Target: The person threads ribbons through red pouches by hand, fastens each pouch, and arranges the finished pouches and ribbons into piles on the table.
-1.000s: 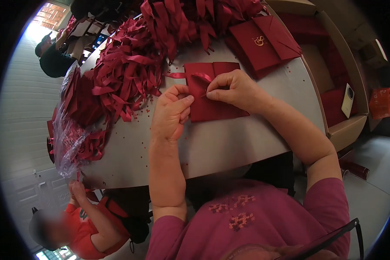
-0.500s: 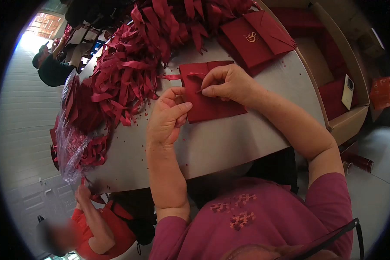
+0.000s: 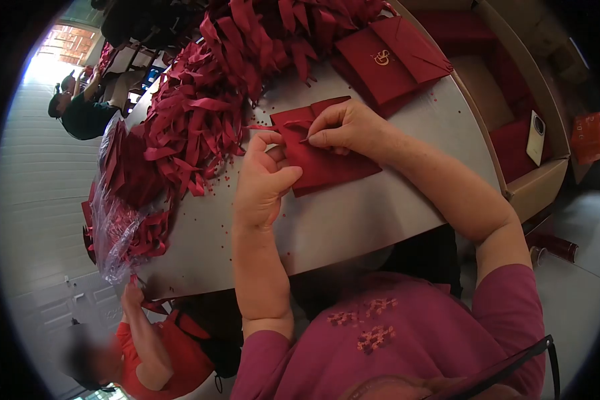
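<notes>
Across the pale grey, smooth-topped table (image 3: 340, 227), near its front edge, is a dark-red, rectangular paper bag (image 3: 330, 168); the left hand (image 3: 263, 181) holds its left edge, the right hand (image 3: 353, 131) pinching a narrow, glossy red ribbon (image 3: 296, 124).

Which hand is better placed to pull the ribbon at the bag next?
Probably the right hand: its thumb and finger are pinched together right at the ribbon, over the face of the bag. The left hand is at the bag's left edge, seemingly steadying it.
</notes>
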A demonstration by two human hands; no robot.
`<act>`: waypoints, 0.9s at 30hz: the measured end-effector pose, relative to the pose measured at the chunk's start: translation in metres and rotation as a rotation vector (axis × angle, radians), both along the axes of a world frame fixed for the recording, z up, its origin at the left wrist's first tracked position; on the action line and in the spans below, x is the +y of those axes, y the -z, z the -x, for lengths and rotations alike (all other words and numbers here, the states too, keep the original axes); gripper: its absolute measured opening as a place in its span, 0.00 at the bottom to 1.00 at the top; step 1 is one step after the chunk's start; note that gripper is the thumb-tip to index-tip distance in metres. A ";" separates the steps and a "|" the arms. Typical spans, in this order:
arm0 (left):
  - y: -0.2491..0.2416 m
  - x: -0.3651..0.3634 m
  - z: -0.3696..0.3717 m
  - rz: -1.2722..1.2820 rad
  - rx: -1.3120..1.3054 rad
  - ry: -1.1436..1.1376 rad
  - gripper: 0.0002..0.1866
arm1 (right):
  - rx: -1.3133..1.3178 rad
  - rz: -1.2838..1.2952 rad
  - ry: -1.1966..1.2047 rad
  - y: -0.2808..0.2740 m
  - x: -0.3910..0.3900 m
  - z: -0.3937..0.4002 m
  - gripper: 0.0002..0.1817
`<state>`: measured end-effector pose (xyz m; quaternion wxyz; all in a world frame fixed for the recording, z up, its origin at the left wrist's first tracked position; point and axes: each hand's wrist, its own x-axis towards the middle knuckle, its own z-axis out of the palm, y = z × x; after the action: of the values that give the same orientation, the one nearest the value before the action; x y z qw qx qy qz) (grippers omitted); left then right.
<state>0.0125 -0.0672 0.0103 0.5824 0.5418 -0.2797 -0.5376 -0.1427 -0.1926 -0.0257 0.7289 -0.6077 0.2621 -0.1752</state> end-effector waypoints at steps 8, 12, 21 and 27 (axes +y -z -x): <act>0.012 0.002 -0.017 -0.086 0.000 -0.099 0.08 | -0.131 0.439 -0.002 0.003 0.011 -0.001 0.04; 0.012 0.002 -0.014 -0.078 0.011 -0.078 0.06 | -0.120 0.867 0.041 -0.003 0.020 -0.002 0.04; 0.016 0.001 -0.011 -0.022 -0.122 -0.031 0.07 | -0.039 1.578 0.007 -0.014 0.036 -0.002 0.05; 0.020 0.001 -0.009 -0.007 -0.044 0.008 0.06 | 0.039 1.659 -0.038 -0.009 0.042 -0.006 0.05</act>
<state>0.0214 -0.0666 -0.0099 0.5722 0.5543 -0.2928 -0.5288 -0.1372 -0.1504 -0.0168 0.0420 -0.9552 0.0499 -0.2886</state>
